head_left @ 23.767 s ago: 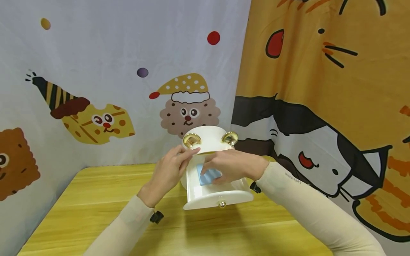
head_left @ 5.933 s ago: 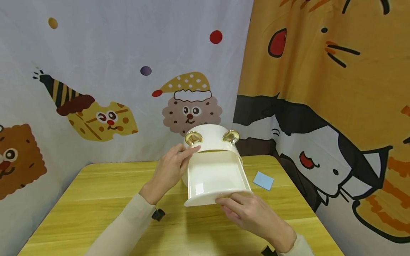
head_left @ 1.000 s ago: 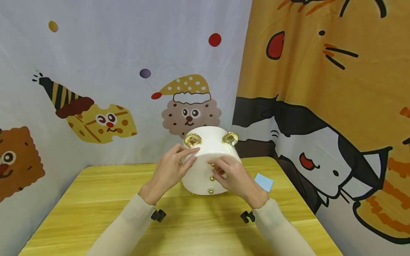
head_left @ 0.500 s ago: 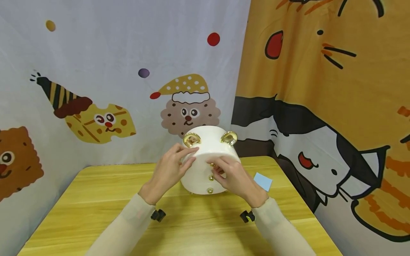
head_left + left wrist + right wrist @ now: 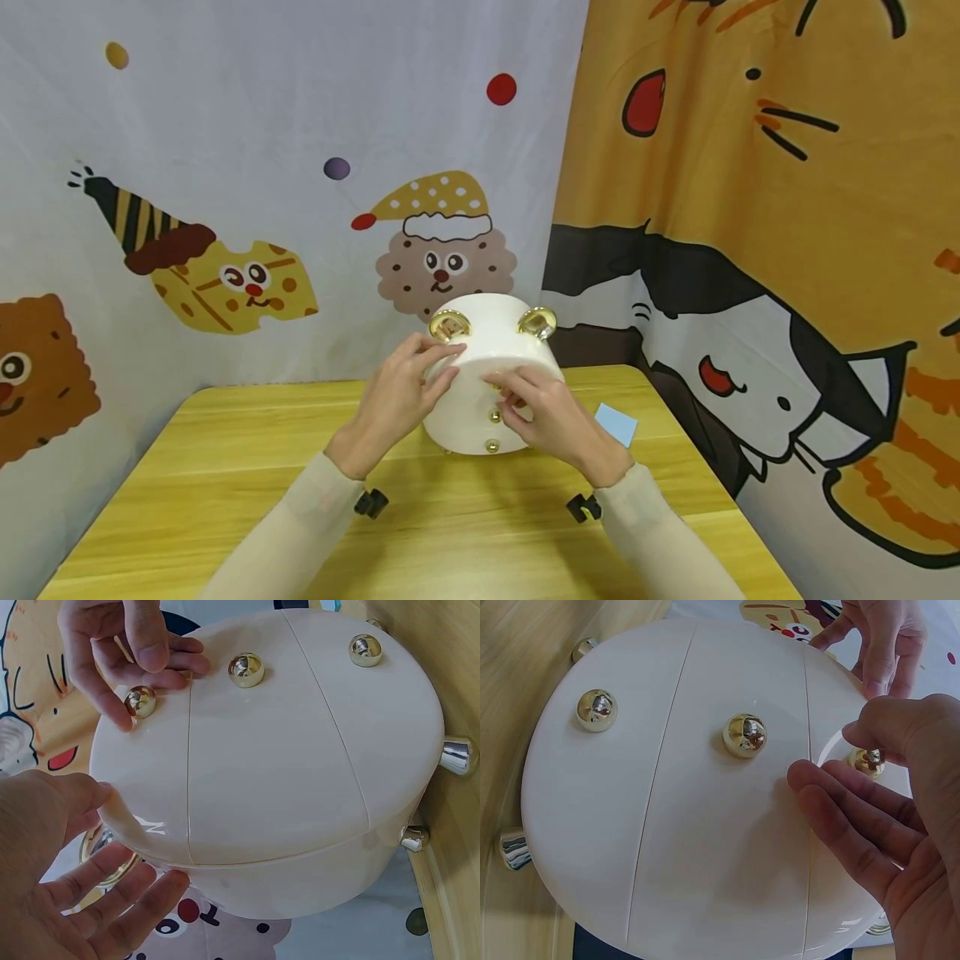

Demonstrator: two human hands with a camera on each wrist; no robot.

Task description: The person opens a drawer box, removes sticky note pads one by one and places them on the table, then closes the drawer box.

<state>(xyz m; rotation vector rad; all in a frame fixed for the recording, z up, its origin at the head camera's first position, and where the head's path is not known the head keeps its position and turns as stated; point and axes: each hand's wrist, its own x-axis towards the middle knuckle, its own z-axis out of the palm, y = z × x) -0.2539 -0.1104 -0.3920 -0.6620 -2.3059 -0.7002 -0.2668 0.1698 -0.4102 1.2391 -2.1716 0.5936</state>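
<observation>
A white drawer box (image 5: 450,417) with round gold ears (image 5: 537,322) stands upright on the table, its drawers pushed in flush. My left hand (image 5: 393,400) touches its upper left edge, thumb at the front rim and fingers spread along the side. Loosely bent fingers of my right hand (image 5: 551,417) surround the top gold knob (image 5: 140,701), one fingertip right beside it and the thumb a little apart. The middle knob (image 5: 745,736) and bottom knob (image 5: 596,710) are uncovered. Right of the box lies a blue paper pad (image 5: 617,425).
The yellow wooden table (image 5: 262,467) ends at a pale cartoon-printed curtain (image 5: 262,83) behind the box. On the right hangs an orange cat-printed curtain (image 5: 697,183). Short gold feet (image 5: 456,755) hold the box off the tabletop.
Since the oldest frame the blue pad has gone from the open drawer to the table, and the drawer has been pushed in. Over the last second, both hands have stayed in place.
</observation>
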